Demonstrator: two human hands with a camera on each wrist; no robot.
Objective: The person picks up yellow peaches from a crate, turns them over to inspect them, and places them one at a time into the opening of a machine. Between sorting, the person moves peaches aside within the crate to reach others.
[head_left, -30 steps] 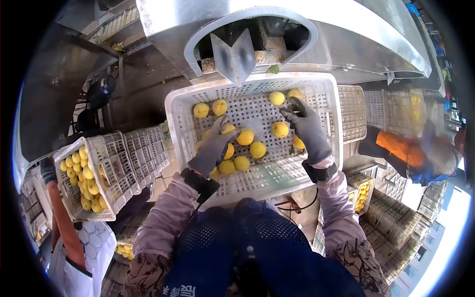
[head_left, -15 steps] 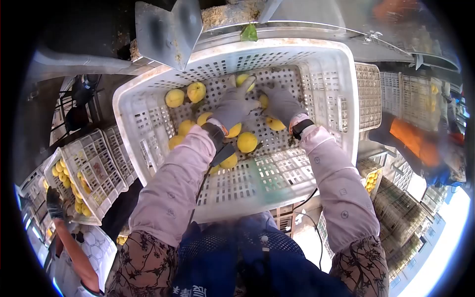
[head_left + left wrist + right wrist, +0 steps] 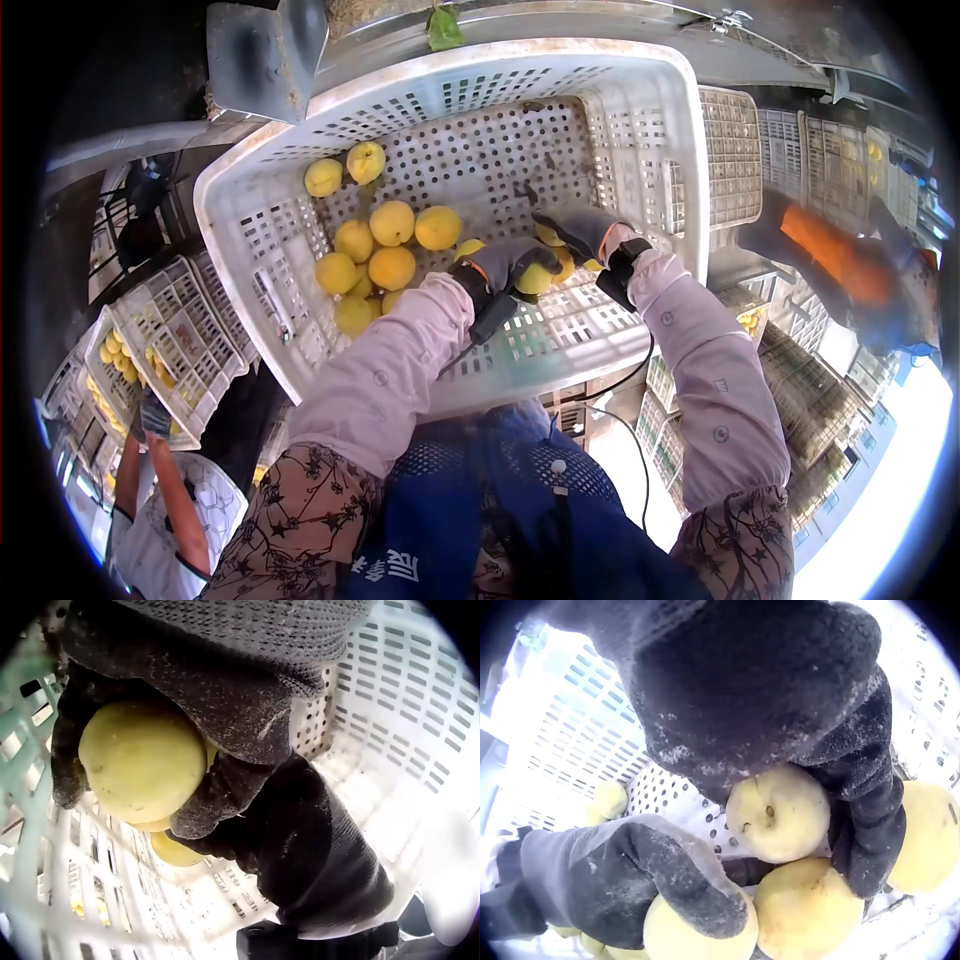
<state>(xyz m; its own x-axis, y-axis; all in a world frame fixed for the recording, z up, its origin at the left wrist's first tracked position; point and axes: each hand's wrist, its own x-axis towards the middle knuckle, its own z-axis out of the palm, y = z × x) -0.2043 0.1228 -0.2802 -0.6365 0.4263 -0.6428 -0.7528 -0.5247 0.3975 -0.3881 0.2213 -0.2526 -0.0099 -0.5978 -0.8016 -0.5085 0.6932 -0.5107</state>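
Both gloved hands are low in the white plastic crate point(image 3: 640, 75), close together near its front right. My left hand point(image 3: 503, 262) grips a yellow peach point(image 3: 142, 761) between thumb and fingers, and another peach shows partly behind it. Curled over a second peach point(image 3: 780, 814) is my right hand point(image 3: 580, 230); its fingertips touch a browner-spotted peach point(image 3: 810, 911) below. One more peach point(image 3: 930, 836) lies just outside those fingers. Several loose peaches point(image 3: 392, 222) are grouped on the crate floor left of the hands, two of them farther back.
A metal machine with a V-shaped chute point(image 3: 262, 65) borders the crate's back left. Crates of fruit point(image 3: 185, 340) stand at left, where another person handles them. Stacked crates point(image 3: 730, 160) and a person with an orange garment point(image 3: 830, 255) are at right. A cable point(image 3: 640, 440) hangs in front.
Both hands have come from the crate's back and middle toward its front right, peaches gathered there with them. The view has shifted, and the left group of peaches is now uncovered.
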